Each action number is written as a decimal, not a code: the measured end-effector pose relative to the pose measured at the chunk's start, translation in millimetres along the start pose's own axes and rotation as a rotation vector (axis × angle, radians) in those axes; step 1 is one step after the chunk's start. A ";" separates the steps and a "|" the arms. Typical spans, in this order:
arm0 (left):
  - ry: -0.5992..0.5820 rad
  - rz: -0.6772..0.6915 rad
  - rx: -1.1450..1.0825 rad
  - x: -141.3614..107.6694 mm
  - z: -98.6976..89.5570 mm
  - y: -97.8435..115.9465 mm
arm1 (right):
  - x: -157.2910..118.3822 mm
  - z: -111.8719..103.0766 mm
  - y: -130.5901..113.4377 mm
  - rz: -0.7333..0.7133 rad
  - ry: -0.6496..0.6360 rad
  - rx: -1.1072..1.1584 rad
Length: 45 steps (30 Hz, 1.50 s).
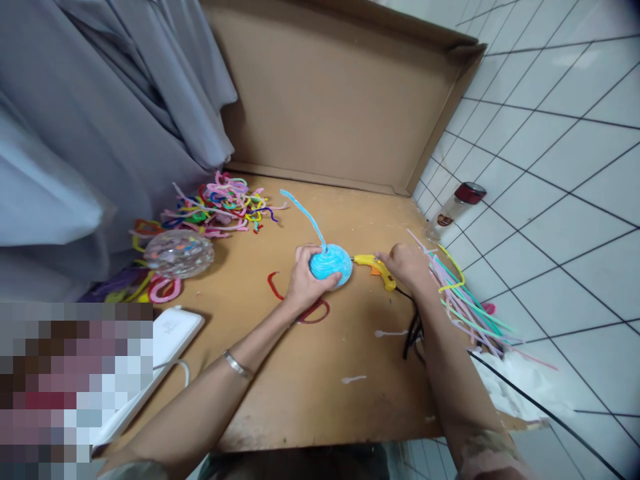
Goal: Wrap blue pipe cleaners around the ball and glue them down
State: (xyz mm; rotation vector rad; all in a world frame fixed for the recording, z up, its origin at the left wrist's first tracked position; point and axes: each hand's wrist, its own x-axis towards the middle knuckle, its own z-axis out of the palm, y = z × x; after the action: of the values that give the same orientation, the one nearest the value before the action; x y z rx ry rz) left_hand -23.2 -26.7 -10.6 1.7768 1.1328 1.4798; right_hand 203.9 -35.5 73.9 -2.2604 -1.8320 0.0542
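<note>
My left hand (309,280) is wrapped round a ball coiled with light-blue fuzzy pipe cleaner (331,267). From its top a loose blue end (305,213) sticks up and to the left. A yellow glue gun (377,267) with an orange trigger lies to the right, its nozzle close against the ball; contact is unclear. My right hand (407,263) is closed beside the rear of the glue gun, a finger near its back end. Its handle is outside my fist, and whatever the fingers hold is hidden. Under my left wrist are red scissor-like handles (320,311), partly covered.
Colourful pipe cleaners (225,203) pile up at the back left, behind a clear container (179,255). More strands (467,300) lie right, near a red-lidded jar (457,207). A white power strip-like box (175,330) sits left. A cardboard panel (340,93) stands behind.
</note>
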 end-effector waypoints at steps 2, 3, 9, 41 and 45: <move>0.013 -0.060 -0.031 0.9 -0.2 0.0 | 3.3 15.7 -2.5 0.051 -0.108 -0.159; 0.015 -0.090 -0.048 1.3 -0.4 0.4 | 4.0 22.5 -4.8 0.102 -0.171 -0.234; 0.027 -0.157 -0.151 1.7 1.1 2.8 | 4.8 38.3 -11.3 0.161 -0.251 -0.284; -0.321 -0.128 -0.375 14.5 -14.3 -10.0 | -32.1 -10.6 -42.3 -0.364 0.547 -0.006; -0.323 -0.131 -0.374 14.4 -13.9 -10.5 | -32.1 -9.1 -43.4 -0.378 0.517 0.000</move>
State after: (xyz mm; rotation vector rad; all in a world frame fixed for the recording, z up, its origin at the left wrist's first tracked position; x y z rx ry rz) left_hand -38.8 -10.3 -9.0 1.5752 0.7385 1.1817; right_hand 156.9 -59.7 87.8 -1.6711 -1.9047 -0.5385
